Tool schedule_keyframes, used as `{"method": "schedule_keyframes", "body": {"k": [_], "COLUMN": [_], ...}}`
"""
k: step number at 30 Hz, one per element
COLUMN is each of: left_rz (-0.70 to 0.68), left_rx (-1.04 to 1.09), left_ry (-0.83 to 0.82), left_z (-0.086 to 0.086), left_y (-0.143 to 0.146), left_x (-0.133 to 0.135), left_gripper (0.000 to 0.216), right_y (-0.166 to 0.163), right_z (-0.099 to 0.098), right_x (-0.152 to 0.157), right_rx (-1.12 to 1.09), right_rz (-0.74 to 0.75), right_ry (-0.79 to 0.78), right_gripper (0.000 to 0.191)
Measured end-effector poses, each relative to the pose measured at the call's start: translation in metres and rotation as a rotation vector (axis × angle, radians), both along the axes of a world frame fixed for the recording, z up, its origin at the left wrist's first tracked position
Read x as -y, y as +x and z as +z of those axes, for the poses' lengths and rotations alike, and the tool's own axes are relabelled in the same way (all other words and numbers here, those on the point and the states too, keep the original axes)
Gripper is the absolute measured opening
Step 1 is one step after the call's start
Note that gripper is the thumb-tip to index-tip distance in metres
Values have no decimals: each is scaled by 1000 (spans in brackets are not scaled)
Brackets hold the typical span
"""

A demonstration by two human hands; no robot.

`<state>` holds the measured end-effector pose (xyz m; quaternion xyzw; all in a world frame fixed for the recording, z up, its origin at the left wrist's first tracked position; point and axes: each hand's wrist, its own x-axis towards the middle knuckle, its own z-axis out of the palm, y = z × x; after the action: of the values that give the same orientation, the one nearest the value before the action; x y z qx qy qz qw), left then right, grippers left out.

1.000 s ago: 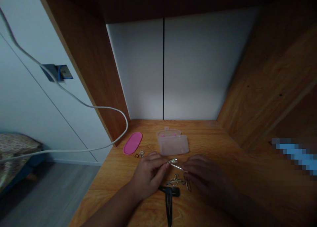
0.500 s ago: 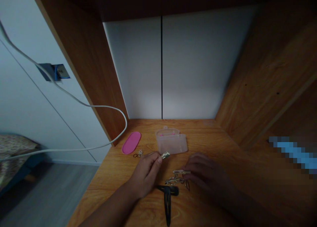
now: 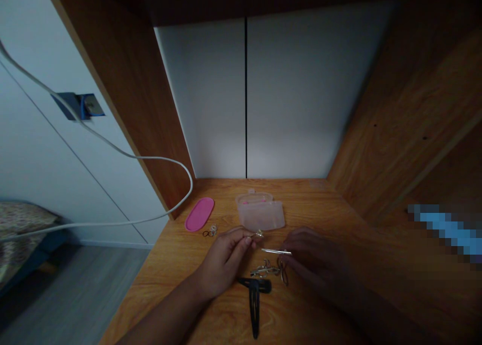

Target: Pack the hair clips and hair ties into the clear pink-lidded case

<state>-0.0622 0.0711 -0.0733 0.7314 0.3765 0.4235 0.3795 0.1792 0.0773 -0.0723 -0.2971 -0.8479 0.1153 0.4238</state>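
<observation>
Risen since the earlier frame, a slim silver hair clip (image 3: 276,251) is pinched in the right hand (image 3: 314,259), while the left hand (image 3: 222,262) pinches a small metal clip (image 3: 258,233) just below the clear plastic case (image 3: 260,212), with more metal hair clips (image 3: 265,270) lying further below the case.

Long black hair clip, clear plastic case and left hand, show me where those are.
long black hair clip (image 3: 255,310), head view, on its long shaft
clear plastic case (image 3: 260,216), head view, on its top face
left hand (image 3: 223,260), head view, on the back of the hand
</observation>
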Motion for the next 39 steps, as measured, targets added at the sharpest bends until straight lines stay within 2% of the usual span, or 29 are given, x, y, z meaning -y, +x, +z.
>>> {"method": "schedule_keyframes", "body": {"k": [3, 11, 16, 20, 23, 27, 30, 34, 37, 39], "left_rz": [5, 20, 42, 24, 43, 12, -37, -61, -17, 24], "left_rx": [6, 41, 64, 46, 124, 273, 272, 181, 51, -38], "left_ry": [13, 94, 95, 68, -41, -312, -375, -320, -165, -52], "left_z": [1, -2, -2, -1, -3, -11, -15, -16, -14, -11], "left_y": [1, -2, -3, -2, 3, 13, 18, 19, 17, 15], "left_x": [0, -3, -3, -2, 1, 7, 11, 13, 12, 12], "left_gripper": [28, 13, 12, 16, 18, 23, 24, 14, 18, 18], "right_y": [1, 3, 1, 1, 3, 4, 4, 2, 0, 1], "right_z": [-2, -5, 0, -1, -3, -2, -2, -2, -2, -3], "right_x": [-2, -6, -6, -5, -5, -3, -3, -3, -2, -1], "right_rx": [-5, -17, 69, 51, 28, -1, -53, -53, -27, -6], "right_rz": [-10, 1, 56, 53, 50, 27, 31, 78, 91, 35], "right_ry": [32, 50, 12, 22, 30, 2, 33, 63, 56, 48], "right_gripper": [15, 14, 15, 16, 17, 15, 13, 15, 15, 20]}}
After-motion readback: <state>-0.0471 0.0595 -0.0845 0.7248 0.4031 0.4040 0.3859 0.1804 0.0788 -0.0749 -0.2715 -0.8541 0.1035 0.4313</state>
